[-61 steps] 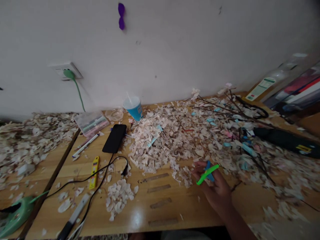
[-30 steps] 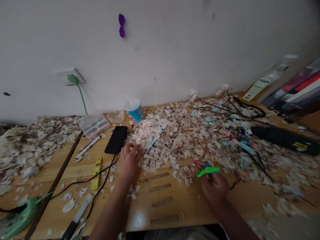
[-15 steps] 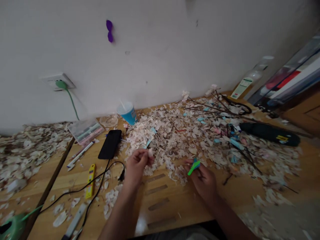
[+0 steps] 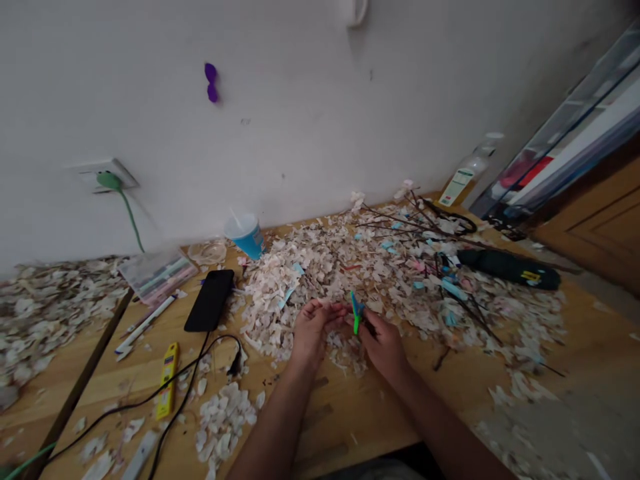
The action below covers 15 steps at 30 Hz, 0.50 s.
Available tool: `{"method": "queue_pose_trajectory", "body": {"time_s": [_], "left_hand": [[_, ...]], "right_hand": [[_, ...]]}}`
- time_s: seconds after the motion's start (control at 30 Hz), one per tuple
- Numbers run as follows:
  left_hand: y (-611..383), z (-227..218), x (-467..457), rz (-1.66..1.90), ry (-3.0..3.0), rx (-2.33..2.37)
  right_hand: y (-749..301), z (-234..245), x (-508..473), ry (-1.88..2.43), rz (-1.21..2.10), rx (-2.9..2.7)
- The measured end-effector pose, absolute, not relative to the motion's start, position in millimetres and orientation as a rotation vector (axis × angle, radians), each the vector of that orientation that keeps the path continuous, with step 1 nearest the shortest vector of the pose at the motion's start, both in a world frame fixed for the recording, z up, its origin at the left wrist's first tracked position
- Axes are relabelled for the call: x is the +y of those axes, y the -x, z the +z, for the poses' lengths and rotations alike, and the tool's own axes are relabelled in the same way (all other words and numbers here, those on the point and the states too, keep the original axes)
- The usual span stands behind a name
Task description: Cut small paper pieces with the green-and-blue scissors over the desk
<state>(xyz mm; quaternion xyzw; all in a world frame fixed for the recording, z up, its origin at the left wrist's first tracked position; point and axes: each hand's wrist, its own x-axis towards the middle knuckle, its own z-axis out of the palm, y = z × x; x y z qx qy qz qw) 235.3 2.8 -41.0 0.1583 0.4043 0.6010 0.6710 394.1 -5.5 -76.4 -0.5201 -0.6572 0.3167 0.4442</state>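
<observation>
My left hand [image 4: 311, 328] is closed in a pinch at the near edge of a heap of dry, pale petals [image 4: 280, 280]. A small pale petal seems to be between its fingertips, mostly hidden by them. My right hand [image 4: 383, 340] grips a small green-and-blue tool [image 4: 357, 313], held upright beside the left fingertips. The tool's exact kind does not show. The two hands are close together, a narrow gap between them, above the wooden table [image 4: 430, 407].
Left of the hands lie a black phone [image 4: 210, 300], a yellow cutter-like item [image 4: 167, 380] and a black cable [image 4: 130, 405]. Behind stands a blue cup [image 4: 247, 239]. To the right are bare twigs [image 4: 400, 223], a dark green folded umbrella [image 4: 507, 268] and a bottle [image 4: 463, 177].
My hands have come together: the left has moved right, the right has moved left with the tool, which now stands more upright. The head view has shifted slightly.
</observation>
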Motion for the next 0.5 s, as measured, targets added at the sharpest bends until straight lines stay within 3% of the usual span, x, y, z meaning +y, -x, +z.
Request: {"method": "queue_pose_trajectory", "body": {"time_s": [0.3, 0.5], "left_hand": [[-226.5, -51.6, -0.2, 1.462, -0.378, 0.888], [-227.3, -69.5, 0.6, 1.573, -0.479, 1.079]], "right_hand": [[-381.8, -72.9, -1.2, 1.306, 0.821, -1.743], [-381.0, -85.0, -5.4, 1.306, 0.585, -1.833]]}}
